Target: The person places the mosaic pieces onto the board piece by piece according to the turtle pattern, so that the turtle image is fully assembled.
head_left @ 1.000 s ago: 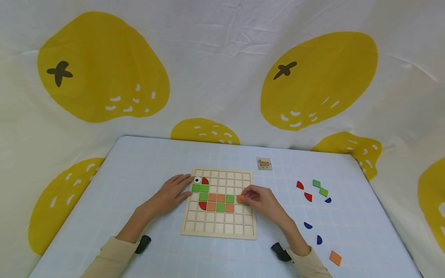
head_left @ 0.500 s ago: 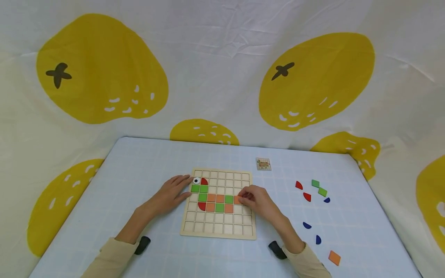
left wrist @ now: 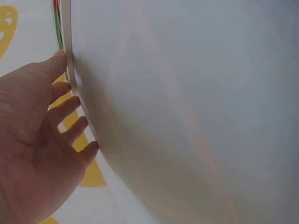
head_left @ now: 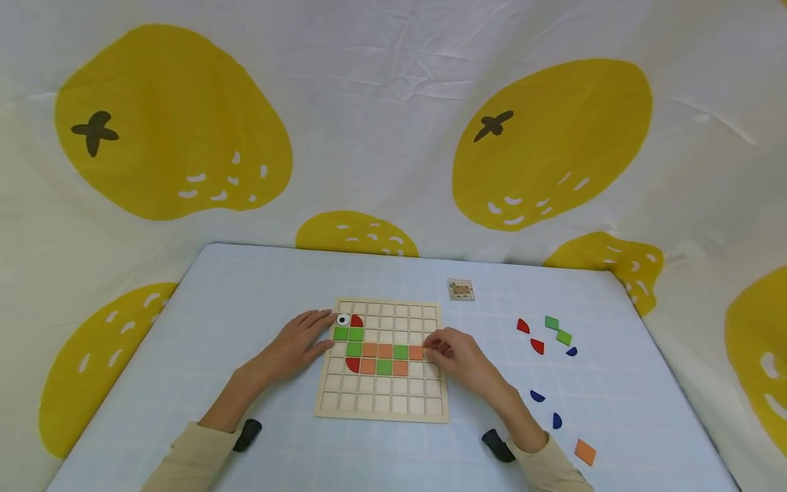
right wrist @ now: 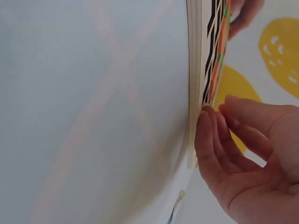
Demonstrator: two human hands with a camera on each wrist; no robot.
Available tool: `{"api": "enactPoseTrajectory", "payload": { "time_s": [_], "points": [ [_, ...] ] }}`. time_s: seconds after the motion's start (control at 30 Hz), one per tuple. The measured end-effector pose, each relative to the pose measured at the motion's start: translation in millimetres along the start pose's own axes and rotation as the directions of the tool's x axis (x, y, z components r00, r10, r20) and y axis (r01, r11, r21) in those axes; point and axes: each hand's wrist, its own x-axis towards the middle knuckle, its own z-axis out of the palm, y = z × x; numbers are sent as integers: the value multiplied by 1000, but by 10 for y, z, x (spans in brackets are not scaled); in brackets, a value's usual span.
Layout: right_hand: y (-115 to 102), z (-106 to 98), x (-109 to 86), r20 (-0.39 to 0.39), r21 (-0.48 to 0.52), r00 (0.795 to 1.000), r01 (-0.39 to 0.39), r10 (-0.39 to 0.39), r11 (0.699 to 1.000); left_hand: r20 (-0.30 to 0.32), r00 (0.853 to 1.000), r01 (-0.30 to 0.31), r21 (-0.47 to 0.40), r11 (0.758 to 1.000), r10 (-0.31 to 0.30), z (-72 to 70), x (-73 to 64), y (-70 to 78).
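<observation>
A square wooden grid board [head_left: 382, 386] lies on the table. Flat in its cells are green, orange and red tiles and a round eye piece [head_left: 343, 320]. My left hand [head_left: 295, 350] rests at the board's left edge, fingers spread; in the left wrist view those fingers [left wrist: 78, 103] touch the board's side. At the right end of the upper tile row lies an orange square tile [head_left: 416, 352]. Beside it, my right hand [head_left: 461, 359] has loosely bent fingers near the board's right side. In the right wrist view nothing shows between its thumb and fingers [right wrist: 208, 140].
On the right lie red quarter-round pieces [head_left: 537, 346], green squares [head_left: 563, 337], blue half-round pieces [head_left: 537, 395] and an orange square [head_left: 585, 452]. A small picture card [head_left: 461, 290] lies behind the board. Fruit-patterned cloth [head_left: 369, 137] hangs behind the table [head_left: 258, 273].
The orange tile, tilted in my right fingers a second ago, now lies flat in its cell. My right fingers have drawn slightly off it to the right. The left hand stays in place.
</observation>
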Motion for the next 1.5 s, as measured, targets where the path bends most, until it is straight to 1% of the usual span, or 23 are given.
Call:
{"api": "enactPoseTrajectory", "payload": {
  "time_s": [0.3, 0.57, 0.83, 0.93, 1.07, 1.13, 1.3, 1.5],
  "points": [
    [85, -160, -137, -28, -41, 999, -42, 41, 998, -10, 1000, -12, -7, 1000, 12, -31, -9, 14],
    [167, -304, -325, -86, -74, 993, -87, 80, 993, -16, 1000, -12, -24, 1000, 12, -37, -16, 41],
    [282, -453, -527, -145, -117, 982, -140, 122, 983, -11, 1000, -11, -17, 1000, 11, -33, -16, 26],
    [328, -512, -609, -169, -131, 979, -137, 114, 982, -11, 1000, -8, -19, 1000, 8, -28, -15, 21],
    [394, -597, -726, -196, -152, 978, -106, 75, 983, -5, 1000, -1, -20, 1000, 0, -17, -17, 19],
    [428, -637, -782, -203, -158, 976, -113, 80, 981, 0, 1000, 4, -20, 1000, -4, -11, -20, 21],
    [485, -735, -912, -203, -158, 967, -189, 155, 969, -3, 1000, 2, -15, 1000, -2, -9, -22, 24],
    [522, -844, -1074, -205, -167, 952, -264, 229, 950, -23, 1000, -12, -8, 1000, 12, -9, -25, 23]
  ]
}}
